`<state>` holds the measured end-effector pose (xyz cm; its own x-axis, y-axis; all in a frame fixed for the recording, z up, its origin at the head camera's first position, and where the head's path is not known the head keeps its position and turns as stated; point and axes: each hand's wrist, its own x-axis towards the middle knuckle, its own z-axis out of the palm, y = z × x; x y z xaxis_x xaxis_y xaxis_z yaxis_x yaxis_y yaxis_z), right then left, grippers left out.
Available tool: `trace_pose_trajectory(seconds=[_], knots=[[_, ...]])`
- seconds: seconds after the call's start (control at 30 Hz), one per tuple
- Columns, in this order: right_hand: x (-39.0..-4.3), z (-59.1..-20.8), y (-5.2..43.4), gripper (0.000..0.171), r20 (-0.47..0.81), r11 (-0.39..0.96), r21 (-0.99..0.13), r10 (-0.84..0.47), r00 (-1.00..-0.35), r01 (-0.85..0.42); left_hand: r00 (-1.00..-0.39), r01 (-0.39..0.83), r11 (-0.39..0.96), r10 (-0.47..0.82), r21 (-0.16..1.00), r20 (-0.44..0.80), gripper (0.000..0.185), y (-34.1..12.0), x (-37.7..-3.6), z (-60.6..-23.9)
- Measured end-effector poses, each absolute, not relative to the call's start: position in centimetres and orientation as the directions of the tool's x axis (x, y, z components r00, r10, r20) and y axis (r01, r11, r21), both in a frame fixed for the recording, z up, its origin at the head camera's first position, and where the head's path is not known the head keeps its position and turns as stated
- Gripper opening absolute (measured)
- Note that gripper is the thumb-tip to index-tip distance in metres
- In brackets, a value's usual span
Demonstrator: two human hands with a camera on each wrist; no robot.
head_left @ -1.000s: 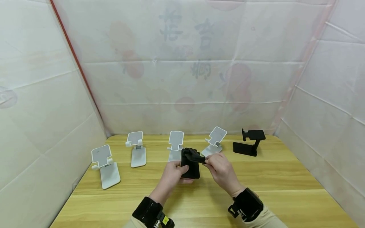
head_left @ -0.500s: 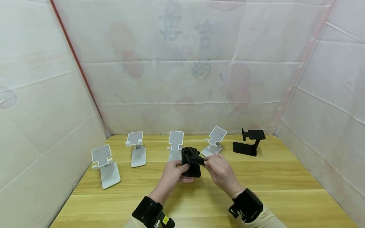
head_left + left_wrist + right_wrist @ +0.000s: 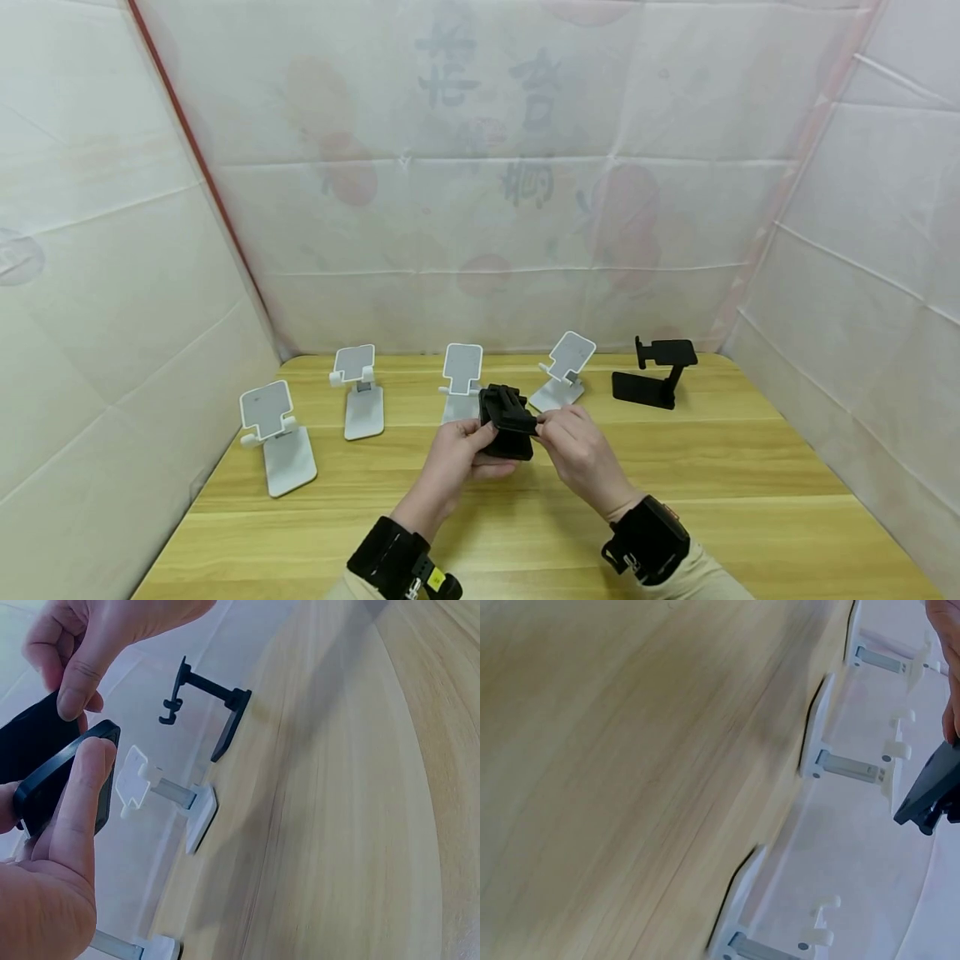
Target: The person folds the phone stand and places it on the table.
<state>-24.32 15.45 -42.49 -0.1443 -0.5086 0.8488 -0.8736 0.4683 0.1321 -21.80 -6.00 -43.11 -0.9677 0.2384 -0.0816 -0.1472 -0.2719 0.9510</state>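
Above the middle of the table, a black folding phone stand [image 3: 507, 446] is held between both hands. My left hand [image 3: 453, 458] grips its base, thumb on top and fingers beneath; in the left wrist view the fingers curl round the base's edge [image 3: 71, 761]. With thumb and fingertips, my right hand [image 3: 581, 446] pinches the edge of the stand's upper plate, which tilts over the base. Only a corner of the black stand [image 3: 934, 791] shows in the right wrist view. Directly behind it stands a white phone stand [image 3: 462, 371], its lower part partly hidden.
Two white phone stands stand at the left, one nearer [image 3: 288, 462] and one farther back [image 3: 364, 412]. Right of centre is another white stand [image 3: 572, 358]. A second black stand [image 3: 643, 390] is at the back right. Sheeting walls [image 3: 480, 208] enclose the wooden table [image 3: 750, 500].
The black stand's base has tilted, its near edge rising and shifting slightly right, so the gap to the upper plate looks smaller. Both hands keep their hold.
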Motion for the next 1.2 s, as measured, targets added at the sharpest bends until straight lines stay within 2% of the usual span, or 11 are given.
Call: trace_pose_trajectory(seconds=[0.17, 0.43, 0.73, 0.8, 1.03, 1.13, 1.2], knots=[[-24.42, -42.52, 15.35, 0.022, 0.856, 0.469, 0.149, -0.503, -0.124, -0.871, -0.962, -0.153, -0.310, 0.263, 0.938, -0.070, 0.049, -5.94, -21.74, -43.08], [-24.41, -42.50, 15.37, 0.023, 0.852, 0.474, 0.147, -0.507, -0.132, -0.868, -0.953, -0.150, -0.340, 0.299, 0.928, -0.045, 0.056, -6.15, -21.63, -42.93], [-24.28, -42.67, 15.32, 0.014, 0.849, 0.470, 0.152, -0.513, -0.129, -0.869, -0.951, -0.164, -0.354, 0.304, 0.921, -0.052, 0.067, -6.29, -21.49, -42.71], [-24.27, -42.74, 15.33, 0.011, 0.848, 0.464, 0.153, -0.515, -0.125, -0.873, -0.950, -0.164, -0.355, 0.309, 0.920, -0.050, 0.066, -6.31, -21.50, -42.68], [-24.24, -43.01, 15.55, 0.017, 0.851, 0.422, 0.131, -0.513, -0.117, -0.897, -0.949, -0.165, -0.355, 0.310, 0.920, -0.050, 0.056, -6.35, -21.52, -42.70], [-24.11, -43.07, 15.59, 0.018, 0.850, 0.406, 0.105, -0.510, -0.130, -0.908, -0.953, -0.167, -0.355, 0.297, 0.920, -0.058, 0.054, -6.36, -21.58, -42.79], [-24.05, -43.15, 15.61, 0.021, 0.850, 0.405, 0.063, -0.501, -0.163, -0.912, -0.955, -0.166, -0.351, 0.290, 0.921, -0.062, 0.053, -6.39, -21.63, -42.84]])
